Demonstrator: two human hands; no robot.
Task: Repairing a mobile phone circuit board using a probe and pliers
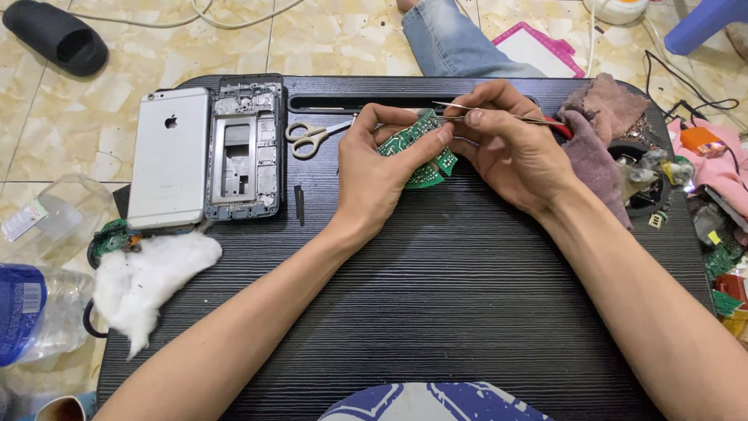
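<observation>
My left hand [378,168] grips a green circuit board [411,134] over the far middle of a black lap table [436,312]. A second green board piece [436,171] shows just below it, between my hands. My right hand [510,148] pinches thin metal tweezers [467,111], whose tips point left onto the board's top edge. Both hands touch each other around the board.
A silver phone [169,156] lies face down at the table's left beside a bare phone frame [245,148]. Scissors [312,136], a white cotton wad [148,277], a mauve cloth [600,132], a plastic bottle [35,312], a black slipper [58,35] and scattered parts [721,257] surround the workspace.
</observation>
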